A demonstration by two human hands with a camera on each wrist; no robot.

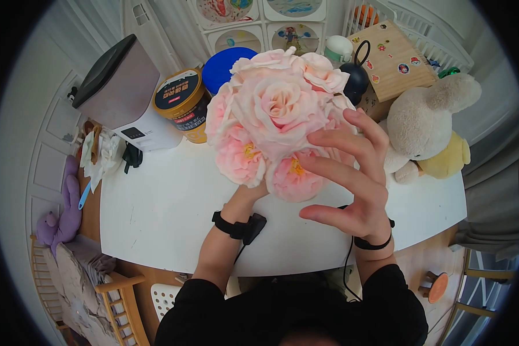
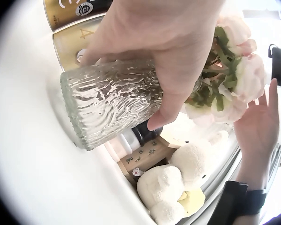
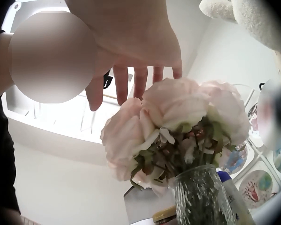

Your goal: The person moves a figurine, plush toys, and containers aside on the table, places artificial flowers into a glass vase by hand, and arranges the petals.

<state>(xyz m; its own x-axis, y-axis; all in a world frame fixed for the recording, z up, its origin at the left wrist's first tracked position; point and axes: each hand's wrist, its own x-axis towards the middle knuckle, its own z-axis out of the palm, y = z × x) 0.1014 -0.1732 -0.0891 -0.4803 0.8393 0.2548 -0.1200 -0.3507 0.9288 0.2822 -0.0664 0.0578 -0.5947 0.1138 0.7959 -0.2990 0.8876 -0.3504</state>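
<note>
A bouquet of pale pink flowers (image 1: 279, 109) fills the middle of the head view. Its stems stand in a ribbed clear glass vase (image 2: 114, 101), which my left hand (image 2: 164, 42) grips around the upper part, thumb on one side. In the head view the flowers hide most of that hand. My right hand (image 1: 357, 179) is at the right side of the blooms, fingers spread and slightly bent, holding nothing; whether the fingertips touch petals I cannot tell. From the right wrist view, the right hand (image 3: 131, 42) is above and beside the flowers (image 3: 173, 108).
On the white table (image 1: 155, 207) a grey and white appliance (image 1: 121, 92), a gold tub (image 1: 184, 104) and a blue-lidded container (image 1: 222, 63) stand at the back left. A plush rabbit (image 1: 421, 124), a wooden box (image 1: 395, 60) and a black bulb-shaped object (image 1: 356, 81) are at the right.
</note>
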